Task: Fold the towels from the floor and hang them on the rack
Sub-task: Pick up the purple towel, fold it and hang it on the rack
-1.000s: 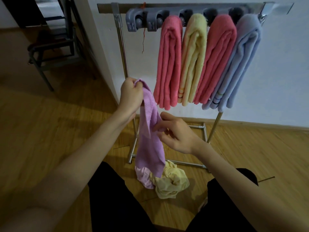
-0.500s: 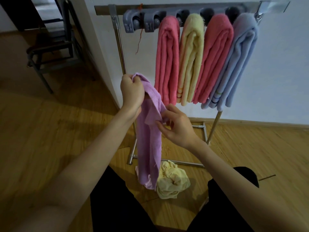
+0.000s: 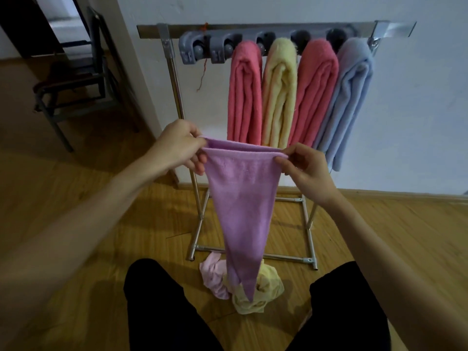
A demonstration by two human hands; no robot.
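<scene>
A purple towel (image 3: 240, 203) hangs in front of me, its top edge stretched level between both hands and its lower end tapering to a point. My left hand (image 3: 181, 145) pinches the left corner and my right hand (image 3: 302, 164) pinches the right corner. Behind it stands the metal rack (image 3: 167, 30) with a grey clip holder (image 3: 200, 48). Several folded towels hang from it: pink (image 3: 244, 97), yellow (image 3: 277, 97), another pink (image 3: 315, 92) and blue (image 3: 347, 102). On the floor below lie a crumpled pale pink towel (image 3: 214, 278) and a yellow towel (image 3: 263, 295).
The rack's base frame (image 3: 286, 258) rests on the wooden floor against a white wall (image 3: 417, 110). A dark metal chair (image 3: 73, 82) stands at the back left by a doorway. My black-clad legs (image 3: 162, 312) fill the bottom of the view.
The purple towel hung bunched from my left hand while my right hand worked along it. Both hands have moved apart and lower, spreading the top edge flat between them.
</scene>
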